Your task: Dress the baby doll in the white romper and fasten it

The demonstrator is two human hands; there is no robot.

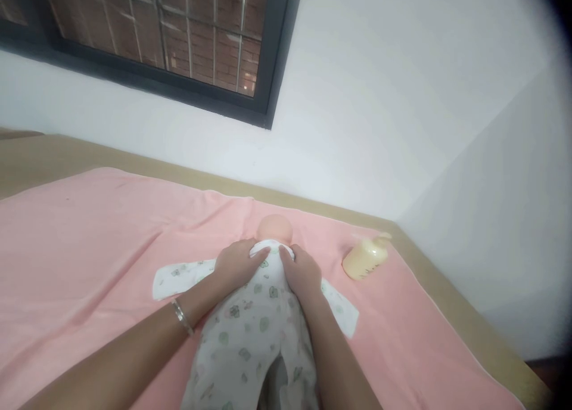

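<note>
A baby doll [274,226] lies on its back on the pink blanket [120,225], its smooth head pointing away from me. It wears a white outfit [250,323] printed with small green and grey figures, sleeves spread to both sides. My left hand [239,262], with a silvery bangle on the wrist, is closed around the doll's shoulder at the left. At the other shoulder, my right hand [304,270] grips in the same way. Both thumbs rest on the upper chest just below the neckline. The fingers behind the shoulders are hidden.
A yellowish bottle [365,258] with a pale top lies tilted on the blanket to the right. The tan surface [447,297] shows around the blanket's edges. White walls [357,100] rise behind, and a dark-framed window [263,109] with bars is at upper left.
</note>
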